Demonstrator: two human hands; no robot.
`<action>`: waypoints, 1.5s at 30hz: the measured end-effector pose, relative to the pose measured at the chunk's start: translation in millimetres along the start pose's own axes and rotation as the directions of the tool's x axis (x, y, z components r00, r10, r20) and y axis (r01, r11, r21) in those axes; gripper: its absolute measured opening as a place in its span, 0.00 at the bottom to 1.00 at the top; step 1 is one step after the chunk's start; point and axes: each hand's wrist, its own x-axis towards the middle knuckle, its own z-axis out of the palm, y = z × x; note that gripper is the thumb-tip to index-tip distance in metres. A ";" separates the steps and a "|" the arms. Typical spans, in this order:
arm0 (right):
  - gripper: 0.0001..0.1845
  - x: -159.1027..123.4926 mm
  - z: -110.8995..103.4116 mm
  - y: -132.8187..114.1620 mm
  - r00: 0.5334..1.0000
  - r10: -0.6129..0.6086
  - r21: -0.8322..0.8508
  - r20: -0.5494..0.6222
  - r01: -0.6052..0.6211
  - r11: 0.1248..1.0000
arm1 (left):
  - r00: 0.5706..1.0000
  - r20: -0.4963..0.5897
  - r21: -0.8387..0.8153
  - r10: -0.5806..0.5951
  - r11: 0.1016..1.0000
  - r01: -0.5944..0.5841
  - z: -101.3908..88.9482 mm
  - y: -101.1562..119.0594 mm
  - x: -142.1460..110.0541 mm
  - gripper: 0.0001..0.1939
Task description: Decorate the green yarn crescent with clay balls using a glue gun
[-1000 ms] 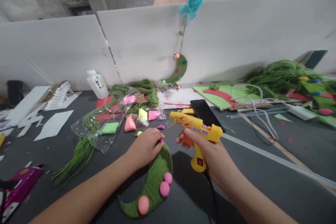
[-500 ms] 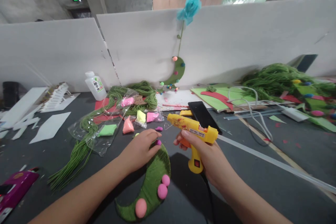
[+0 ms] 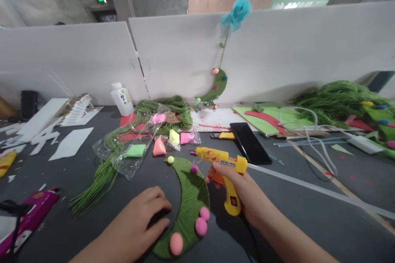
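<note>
- Green crescent [image 3: 188, 201] lies mid-bench, toward the near edge; five balls on it already, coral [image 3: 176, 243] at the low end, yellow [image 3: 170, 159] at the far tip. Middle's still bare, so I'd call it partway; can't tell if they're all stuck down.
- Left hand [image 3: 138, 220] is by the inner curve, fingers loosely curled, seemingly holding nothing. Can't tell if it touches.
- Right hand [image 3: 239, 183] is wrapped round a yellow glue gun [image 3: 220, 157], nozzle by a loose purple piece [image 3: 193, 153]. Long clear stick [image 3: 308, 183] pokes out toward the bench's right edge, kinda awkward.
- Phone [image 3: 249, 143] and cutter [image 3: 226, 135] crowd the space beyond; plastic bag [image 3: 121, 164] and green cords [image 3: 98, 185] clutter the left.
- Bottle [image 3: 122, 99] and another decorated crescent [image 3: 219, 86] by the back panel [image 3: 262, 57].
</note>
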 end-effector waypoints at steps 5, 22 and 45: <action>0.13 7.1 -7.2 -7.1 0.993 -0.091 0.051 -0.081 0.095 0.994 | 0.992 0.123 -0.035 -0.007 0.999 0.011 -5.2 6.8 -12.0 0.13; 0.15 9.5 -7.3 -7.0 0.989 -0.095 0.048 -0.112 0.101 0.994 | 0.907 0.019 0.298 0.421 0.863 -0.407 33.6 -49.5 -10.8 0.12; 0.13 5.0 -14.8 -18.4 0.980 -0.174 0.129 -0.100 0.186 0.974 | 0.972 -0.190 0.290 0.140 0.954 -0.081 -17.0 38.2 143.1 0.09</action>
